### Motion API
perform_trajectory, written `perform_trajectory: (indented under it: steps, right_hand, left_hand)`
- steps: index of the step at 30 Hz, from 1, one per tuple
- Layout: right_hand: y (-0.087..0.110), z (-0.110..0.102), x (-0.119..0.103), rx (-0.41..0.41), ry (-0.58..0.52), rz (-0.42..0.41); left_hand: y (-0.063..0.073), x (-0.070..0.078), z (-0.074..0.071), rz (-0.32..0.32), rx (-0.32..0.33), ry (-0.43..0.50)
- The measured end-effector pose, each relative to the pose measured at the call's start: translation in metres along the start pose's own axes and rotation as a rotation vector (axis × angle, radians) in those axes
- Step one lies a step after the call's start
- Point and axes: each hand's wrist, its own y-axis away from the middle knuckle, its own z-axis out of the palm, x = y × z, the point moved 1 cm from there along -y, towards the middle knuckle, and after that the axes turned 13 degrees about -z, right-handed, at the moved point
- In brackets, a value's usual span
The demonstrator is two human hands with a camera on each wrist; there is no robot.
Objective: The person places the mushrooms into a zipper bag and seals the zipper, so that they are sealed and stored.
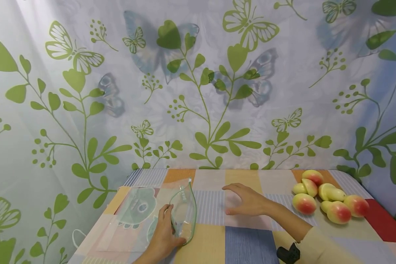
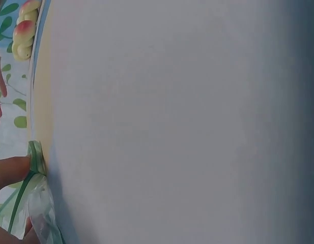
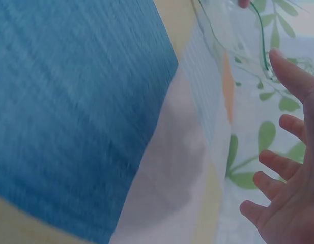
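A clear zip bag [image 1: 184, 212] with a green seal and a printed cartoon creature lies on the left part of the table. Its mouth gapes toward the right. My left hand [image 1: 165, 233] grips the bag near this mouth, and in the left wrist view the thumb presses on the green seal [image 2: 37, 157]. To the right of the bag my right hand [image 1: 247, 200] hovers with spread fingers, holding nothing; the right wrist view shows the fingers [image 3: 279, 162] apart from each other. Yellow and red toy fruits [image 1: 338, 212] are heaped beyond the right forearm.
A patchwork cloth [image 1: 208, 238] covers the table. Behind it hangs a curtain [image 1: 198, 110] with green leaves and butterflies. A white cord loop [image 1: 76, 237] shows at the table's left edge. The right sleeve [image 1: 320, 245] carries a black strap piece [image 1: 288, 253].
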Motion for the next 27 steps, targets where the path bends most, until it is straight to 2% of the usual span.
perform_trajectory:
  steps: [11, 27]
  right_hand:
    - [0.028, -0.022, 0.01, 0.045, 0.054, 0.002]
    - [0.066, -0.059, 0.016, 0.093, 0.098, 0.058]
  left_hand:
    - [-0.001, -0.002, -0.001, -0.016, -0.061, 0.103]
    - [-0.001, -0.003, -0.001, -0.032, -0.061, 0.101]
